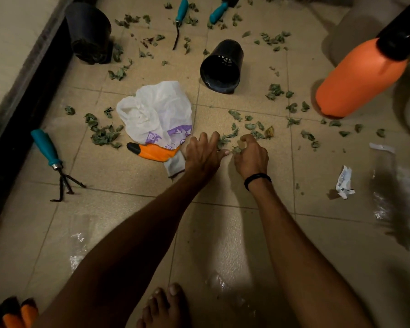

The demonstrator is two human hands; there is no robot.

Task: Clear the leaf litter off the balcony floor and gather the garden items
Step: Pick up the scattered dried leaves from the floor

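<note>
Lying crumpled mid-right: paper scrap. Glinting just beside, far right: clear plastic wrapper. Running down left edge: dark skirting. Resting bottom centre: bare foot.

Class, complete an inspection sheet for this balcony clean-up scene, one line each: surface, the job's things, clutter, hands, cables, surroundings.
Surface: tiled floor, strewn with leaves.
Job's things: white bag with an orange glove partly under it; hand rake; thin teal-handled tool; trowel; tipped pot; second pot by the wall; spray bottle; second glove.
Clutter: crumpled paper, clear wrapper.
Hands: left hand has straight fingers, down at the floor; right hand pinches a tuft of leaves.
Cables: nothing seen.
Surroundings: wall with dark skirting at left; bare foot at the bottom.
</note>
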